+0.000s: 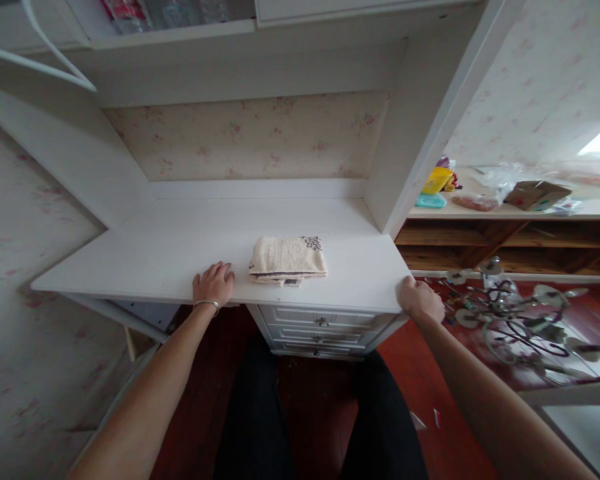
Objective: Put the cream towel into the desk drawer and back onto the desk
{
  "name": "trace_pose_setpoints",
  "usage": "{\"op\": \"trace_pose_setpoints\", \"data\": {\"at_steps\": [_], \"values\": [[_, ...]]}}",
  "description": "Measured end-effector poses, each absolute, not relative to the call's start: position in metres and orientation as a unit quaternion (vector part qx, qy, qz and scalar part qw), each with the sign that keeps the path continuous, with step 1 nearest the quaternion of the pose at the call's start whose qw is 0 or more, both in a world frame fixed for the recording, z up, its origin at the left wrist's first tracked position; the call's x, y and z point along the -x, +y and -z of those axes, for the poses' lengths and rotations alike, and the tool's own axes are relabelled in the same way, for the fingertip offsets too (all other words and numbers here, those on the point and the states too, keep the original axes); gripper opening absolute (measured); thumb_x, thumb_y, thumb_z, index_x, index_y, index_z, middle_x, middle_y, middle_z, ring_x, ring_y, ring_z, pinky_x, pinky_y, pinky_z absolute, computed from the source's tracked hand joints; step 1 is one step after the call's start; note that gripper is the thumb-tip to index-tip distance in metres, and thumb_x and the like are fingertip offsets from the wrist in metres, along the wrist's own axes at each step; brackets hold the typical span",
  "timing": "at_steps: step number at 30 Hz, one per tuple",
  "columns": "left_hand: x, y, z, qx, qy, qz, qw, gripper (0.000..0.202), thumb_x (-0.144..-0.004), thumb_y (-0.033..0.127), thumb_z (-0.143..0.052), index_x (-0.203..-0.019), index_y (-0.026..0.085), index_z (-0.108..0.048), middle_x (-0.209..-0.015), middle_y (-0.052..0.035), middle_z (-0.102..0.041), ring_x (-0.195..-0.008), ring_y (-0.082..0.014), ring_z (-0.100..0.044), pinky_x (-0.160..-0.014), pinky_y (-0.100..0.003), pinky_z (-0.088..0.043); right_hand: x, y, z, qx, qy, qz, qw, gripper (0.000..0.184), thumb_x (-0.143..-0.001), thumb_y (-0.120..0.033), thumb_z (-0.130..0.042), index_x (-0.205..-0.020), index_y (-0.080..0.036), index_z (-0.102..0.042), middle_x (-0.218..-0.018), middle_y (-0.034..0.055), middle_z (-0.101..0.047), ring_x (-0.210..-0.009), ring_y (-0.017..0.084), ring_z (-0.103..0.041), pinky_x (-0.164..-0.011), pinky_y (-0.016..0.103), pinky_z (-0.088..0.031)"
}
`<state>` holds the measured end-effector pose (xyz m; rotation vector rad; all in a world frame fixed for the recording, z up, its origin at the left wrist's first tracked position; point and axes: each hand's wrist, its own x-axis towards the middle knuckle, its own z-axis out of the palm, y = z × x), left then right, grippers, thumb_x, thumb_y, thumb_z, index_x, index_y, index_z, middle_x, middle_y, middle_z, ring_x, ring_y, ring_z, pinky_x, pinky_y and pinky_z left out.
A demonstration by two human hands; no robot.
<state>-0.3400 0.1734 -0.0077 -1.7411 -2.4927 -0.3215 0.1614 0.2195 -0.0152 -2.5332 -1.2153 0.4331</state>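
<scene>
A folded cream towel (pixel 287 257) with a dark floral pattern in one corner lies on the white desk (pixel 180 233), close to its front edge. Left of the towel, my left hand (pixel 213 283) rests palm down on the desktop with its fingers laid out; a silver bracelet circles the wrist. My right hand (pixel 421 299) is closed around the desk's front right corner, its fingertips partly hidden. Neither hand touches the towel.
White drawers (pixel 323 322) with small knobs sit under the desk, between my legs. A chandelier (pixel 520 320) with curly metal arms lies to the right on the red floor. Beyond it, a low wooden shelf (pixel 480 213) carries bags and a cardboard box (pixel 537 195). A cabinet (pixel 175 30) hangs overhead.
</scene>
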Motion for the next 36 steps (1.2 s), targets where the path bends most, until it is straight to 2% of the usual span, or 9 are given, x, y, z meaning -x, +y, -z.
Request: {"op": "trace_pose_setpoints", "data": {"at_steps": [4, 6, 9, 12, 15, 20, 31, 34, 36], "values": [[0.337, 0.180, 0.004, 0.572, -0.813, 0.096, 0.044, 0.043, -0.091, 0.039, -0.035, -0.126, 0.028, -0.057, -0.141, -0.0071, -0.048, -0.126, -0.0288, -0.044, -0.105, -0.053, -0.029, -0.161, 0.219, 0.013, 0.880, -0.425, -0.154, 0.148, 0.060, -0.090, -0.050, -0.025, -0.120, -0.014, -0.063, -0.110, 0.0242, -0.064, -0.109, 0.036, -0.059, -0.086, 0.048, -0.047], [0.333, 0.187, 0.002, 0.578, -0.807, 0.116, 0.028, 0.037, -0.087, 0.037, -0.042, -0.114, 0.025, -0.065, -0.129, -0.0092, -0.058, -0.117, -0.0284, -0.052, -0.098, -0.046, -0.038, -0.160, 0.218, 0.012, 0.879, -0.425, -0.158, 0.148, 0.061, -0.090, -0.049, -0.024, -0.121, -0.014, -0.063, -0.111, 0.0244, -0.064, -0.110, 0.037, -0.058, -0.085, 0.049, -0.048], [0.325, 0.199, 0.000, 0.528, -0.817, 0.227, -0.045, 0.034, -0.085, 0.041, -0.045, -0.105, 0.022, -0.066, -0.103, -0.0074, -0.069, -0.095, -0.0223, -0.063, -0.082, -0.032, -0.047, -0.159, 0.216, 0.010, 0.880, -0.422, -0.157, 0.153, 0.061, -0.089, -0.050, -0.025, -0.121, -0.015, -0.063, -0.112, 0.0242, -0.063, -0.110, 0.038, -0.058, -0.085, 0.050, -0.048], [0.320, 0.204, 0.001, 0.436, -0.841, 0.317, -0.054, 0.040, -0.089, 0.047, -0.037, -0.099, 0.020, -0.064, -0.090, -0.0073, -0.071, -0.085, -0.0217, -0.064, -0.071, -0.029, -0.046, -0.158, 0.215, 0.010, 0.878, -0.422, -0.158, 0.161, 0.062, -0.089, -0.052, -0.024, -0.121, -0.015, -0.063, -0.112, 0.0235, -0.064, -0.110, 0.038, -0.058, -0.085, 0.050, -0.048], [0.315, 0.202, 0.003, 0.415, -0.857, 0.305, -0.026, 0.042, -0.091, 0.048, -0.031, -0.096, 0.021, -0.064, -0.093, -0.0096, -0.071, -0.087, -0.0248, -0.065, -0.069, -0.031, -0.045, -0.158, 0.215, 0.010, 0.877, -0.424, -0.161, 0.161, 0.062, -0.089, -0.051, -0.024, -0.121, -0.015, -0.063, -0.113, 0.0236, -0.063, -0.110, 0.038, -0.058, -0.086, 0.050, -0.047], [0.302, 0.195, 0.003, 0.435, -0.879, 0.196, 0.007, 0.046, -0.093, 0.051, -0.026, -0.104, 0.023, -0.062, -0.093, -0.0131, -0.071, -0.086, -0.0297, -0.065, -0.070, -0.036, -0.044, -0.159, 0.216, 0.011, 0.879, -0.423, -0.158, 0.155, 0.063, -0.089, -0.051, -0.024, -0.120, -0.013, -0.064, -0.113, 0.0237, -0.064, -0.110, 0.039, -0.058, -0.086, 0.050, -0.047], [0.295, 0.191, 0.000, 0.463, -0.874, 0.144, 0.028, 0.046, -0.094, 0.048, -0.025, -0.102, 0.024, -0.063, -0.093, -0.0131, -0.071, -0.087, -0.0304, -0.066, -0.069, -0.036, -0.046, -0.164, 0.220, 0.019, 0.877, -0.419, -0.157, 0.172, 0.059, -0.089, -0.052, -0.028, -0.117, -0.015, -0.065, -0.110, 0.0224, -0.064, -0.110, 0.038, -0.057, -0.088, 0.051, -0.046], [0.295, 0.193, -0.002, 0.463, -0.875, 0.140, 0.014, 0.049, -0.094, 0.048, -0.022, -0.103, 0.022, -0.063, -0.094, -0.0144, -0.071, -0.089, -0.0306, -0.066, -0.071, -0.037, -0.046, -0.169, 0.219, 0.027, 0.858, -0.410, -0.185, 0.249, 0.054, -0.086, -0.052, -0.036, -0.114, -0.015, -0.063, -0.113, 0.0199, -0.063, -0.113, 0.037, -0.055, -0.094, 0.049, -0.042], [0.295, 0.195, -0.002, 0.462, -0.875, 0.141, 0.008, 0.052, -0.095, 0.047, -0.019, -0.105, 0.021, -0.063, -0.094, -0.0156, -0.071, -0.089, -0.0306, -0.066, -0.072, -0.038, -0.047, -0.171, 0.211, 0.037, 0.834, -0.405, -0.203, 0.314, 0.053, -0.089, -0.050, -0.032, -0.120, -0.015, -0.056, -0.119, 0.0176, -0.061, -0.114, 0.030, -0.056, -0.094, 0.038, -0.044]]}}
